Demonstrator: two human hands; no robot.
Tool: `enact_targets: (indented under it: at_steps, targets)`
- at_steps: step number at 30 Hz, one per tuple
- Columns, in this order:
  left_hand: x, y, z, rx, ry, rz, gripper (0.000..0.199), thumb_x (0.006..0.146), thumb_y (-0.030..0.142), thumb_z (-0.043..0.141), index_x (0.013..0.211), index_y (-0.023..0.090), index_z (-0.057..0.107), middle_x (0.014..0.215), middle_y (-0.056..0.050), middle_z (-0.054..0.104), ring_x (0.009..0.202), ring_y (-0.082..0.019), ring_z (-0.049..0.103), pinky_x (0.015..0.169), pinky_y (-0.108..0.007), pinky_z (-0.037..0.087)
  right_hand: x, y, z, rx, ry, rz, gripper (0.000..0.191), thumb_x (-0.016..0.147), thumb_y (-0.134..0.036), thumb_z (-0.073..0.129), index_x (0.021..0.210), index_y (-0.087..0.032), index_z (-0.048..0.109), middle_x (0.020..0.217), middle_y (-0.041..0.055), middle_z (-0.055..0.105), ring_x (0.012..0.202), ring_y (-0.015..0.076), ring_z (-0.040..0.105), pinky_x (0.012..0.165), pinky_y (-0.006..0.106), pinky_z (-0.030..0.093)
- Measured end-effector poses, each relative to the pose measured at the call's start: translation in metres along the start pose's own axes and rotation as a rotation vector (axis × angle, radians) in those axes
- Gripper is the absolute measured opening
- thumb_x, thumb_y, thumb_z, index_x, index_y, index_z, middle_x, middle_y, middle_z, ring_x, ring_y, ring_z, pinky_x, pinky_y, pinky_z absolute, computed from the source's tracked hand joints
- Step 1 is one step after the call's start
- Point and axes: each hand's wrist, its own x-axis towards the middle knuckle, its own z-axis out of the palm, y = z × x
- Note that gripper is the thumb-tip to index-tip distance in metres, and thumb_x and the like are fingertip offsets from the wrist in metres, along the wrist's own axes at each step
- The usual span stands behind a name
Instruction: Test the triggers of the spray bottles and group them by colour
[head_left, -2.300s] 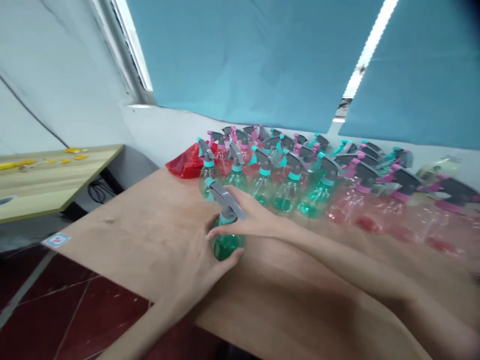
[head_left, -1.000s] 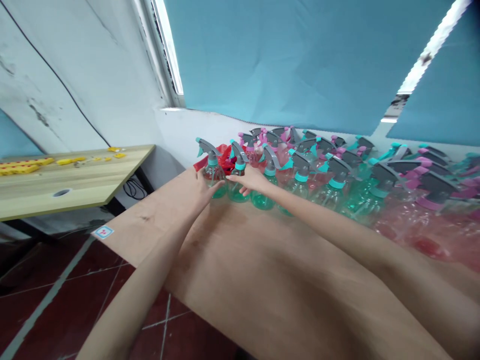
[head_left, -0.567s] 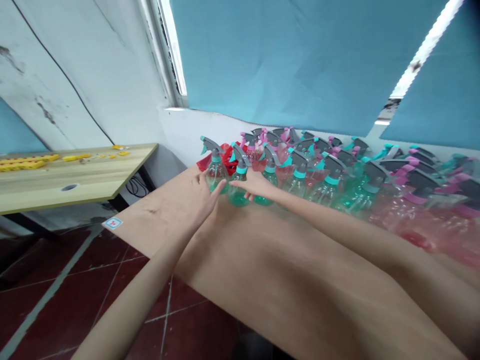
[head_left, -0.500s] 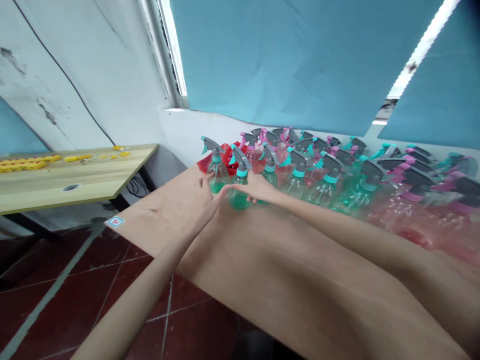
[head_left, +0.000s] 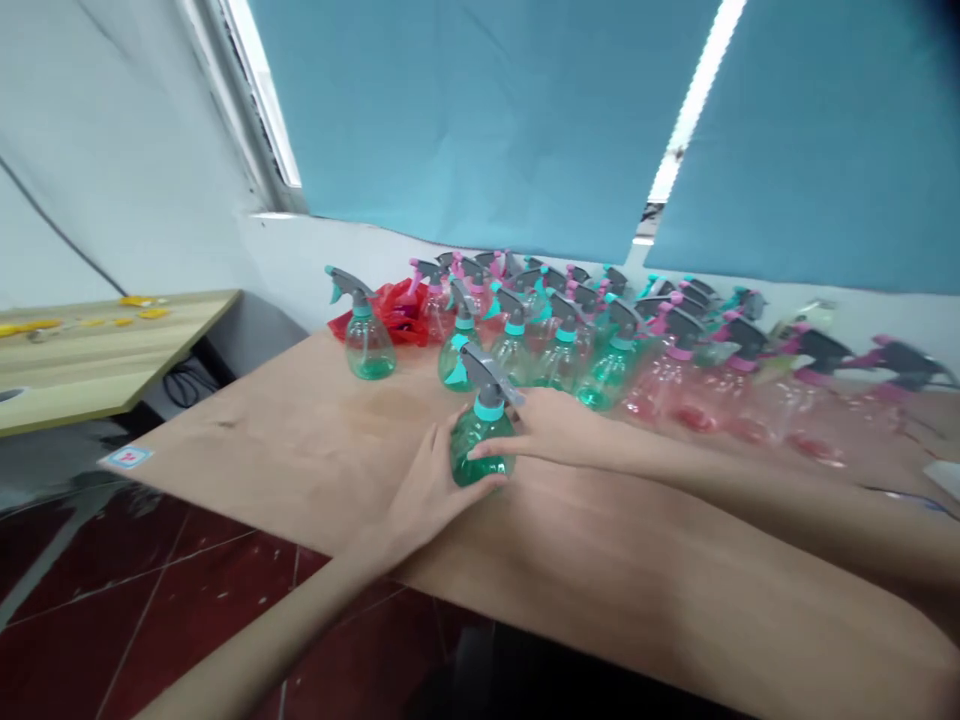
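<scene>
Both my hands grip one green spray bottle (head_left: 480, 435) with a grey and turquoise trigger head. My left hand (head_left: 431, 490) wraps its lower left side, thumb across the front. From the right, my right hand (head_left: 544, 430) closes round the body, and its far fingers are hidden. The bottle is slightly tilted, close above or on the brown table (head_left: 315, 430); I cannot tell which. Behind it stands another green spray bottle (head_left: 459, 365). Apart to the left is a clear spray bottle (head_left: 370, 345) with green at its base.
Several green and pink spray bottles (head_left: 675, 375) stand crowded along the wall side. A red plastic bag (head_left: 390, 315) lies behind the left bottle. At the far left is a wooden table (head_left: 97, 350) with yellow pieces (head_left: 30, 328). A small sticker (head_left: 129, 457) marks the table's left corner.
The green spray bottle has come away from the row toward me, and both hands now hold it. My left hand has left the leftmost bottle's side. The view has swung to the right.
</scene>
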Motion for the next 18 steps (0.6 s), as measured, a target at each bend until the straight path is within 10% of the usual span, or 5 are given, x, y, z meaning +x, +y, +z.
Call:
enact_targets:
  at_steps: [18]
  targets:
    - [0.021,0.087,0.142,-0.209,-0.293,0.156,0.085,0.076,0.049,0.075,0.141,0.026,0.025,0.133,-0.013,0.047,0.124,-0.034,0.048,0.101,-0.053,0.042,-0.12,0.086,-0.022,0.64,0.495,0.039,0.038,0.076,-0.03,0.068,0.11,-0.021,0.054,0.088,0.0007,0.057,0.067,0.0127,0.055,0.065,0.031,0.049]
